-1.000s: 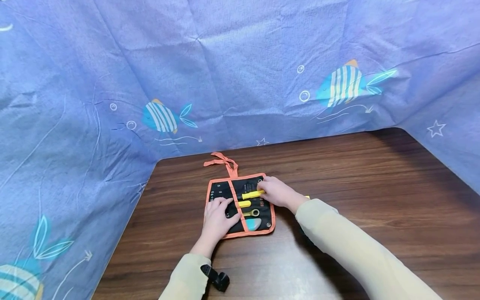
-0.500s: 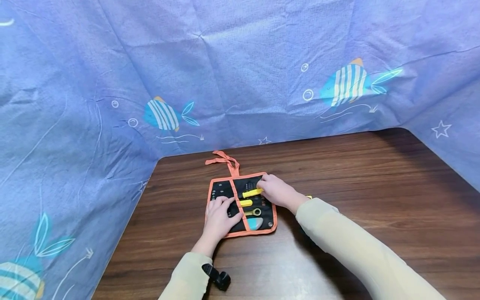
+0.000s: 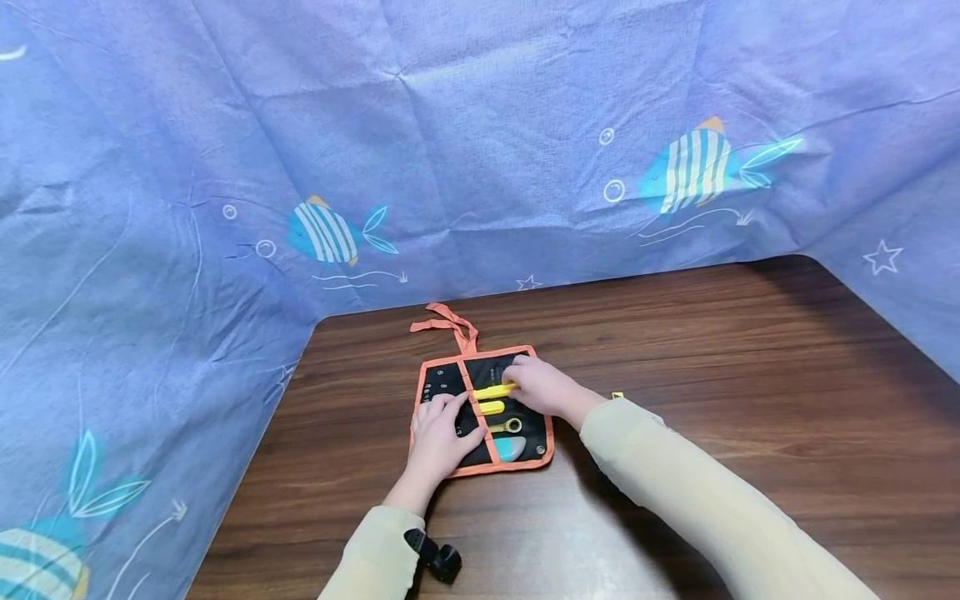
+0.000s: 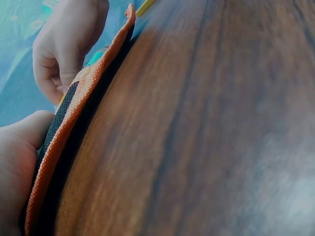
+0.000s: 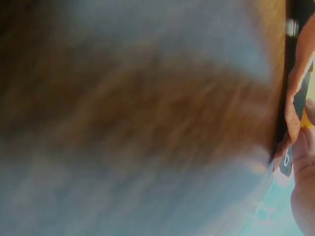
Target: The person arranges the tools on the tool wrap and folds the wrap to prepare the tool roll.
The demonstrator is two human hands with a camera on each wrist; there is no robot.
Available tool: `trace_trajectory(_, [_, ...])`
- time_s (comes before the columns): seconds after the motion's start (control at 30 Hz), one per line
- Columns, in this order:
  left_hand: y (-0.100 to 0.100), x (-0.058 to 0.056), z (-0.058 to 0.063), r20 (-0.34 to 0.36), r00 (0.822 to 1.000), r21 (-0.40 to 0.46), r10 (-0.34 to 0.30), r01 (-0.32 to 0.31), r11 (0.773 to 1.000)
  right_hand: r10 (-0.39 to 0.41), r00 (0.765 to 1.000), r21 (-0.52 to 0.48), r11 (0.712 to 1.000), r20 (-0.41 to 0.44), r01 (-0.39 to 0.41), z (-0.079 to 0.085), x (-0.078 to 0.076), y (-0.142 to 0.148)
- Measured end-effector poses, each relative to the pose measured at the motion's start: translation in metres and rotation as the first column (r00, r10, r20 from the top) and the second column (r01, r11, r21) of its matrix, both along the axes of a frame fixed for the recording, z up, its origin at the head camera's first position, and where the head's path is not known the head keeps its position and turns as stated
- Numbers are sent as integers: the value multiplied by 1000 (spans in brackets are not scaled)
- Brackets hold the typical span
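A black tool pouch (image 3: 531, 429) with orange trim lies spread on the table. My left hand (image 3: 437, 437) rests on its left part, thumb and index finger against the orange pocket band (image 3: 462, 379). With my right hand (image 3: 538, 385) I pinch a slim yellow-handled tool (image 3: 491, 392), its left end at the band; its exact kind is unclear. Below it, a second yellow handle (image 3: 492, 407), a ring spanner (image 3: 512, 425) and a teal-and-grey rounded tool (image 3: 511, 449) stick out of the pockets. In the left wrist view, my right fingers (image 4: 64, 81) are partly hidden behind the pouch edge.
Orange tie straps (image 3: 453, 325) trail from the pouch's far side. A small yellow item (image 3: 617, 395) shows beyond my right sleeve, mostly hidden. The brown wooden table (image 3: 712, 333) meets a blue fish-print cloth (image 3: 480, 167) at the back and sides.
My right hand has moved left with the yellow-handled tool, which now reaches the pocket band and shows less of its length. The left hand stays on the pouch.
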State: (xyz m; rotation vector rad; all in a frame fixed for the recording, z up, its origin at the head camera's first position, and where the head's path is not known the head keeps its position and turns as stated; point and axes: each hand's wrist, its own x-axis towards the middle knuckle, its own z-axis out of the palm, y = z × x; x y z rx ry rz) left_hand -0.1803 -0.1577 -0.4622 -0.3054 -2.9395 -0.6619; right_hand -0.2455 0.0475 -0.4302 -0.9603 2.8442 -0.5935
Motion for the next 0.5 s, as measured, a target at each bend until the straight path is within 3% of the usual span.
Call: trace_trajectory(0.5, [0, 0, 2, 4, 999, -39, -33, 33, 999, 57, 995, 13, 998, 76, -58, 2, -5, 0])
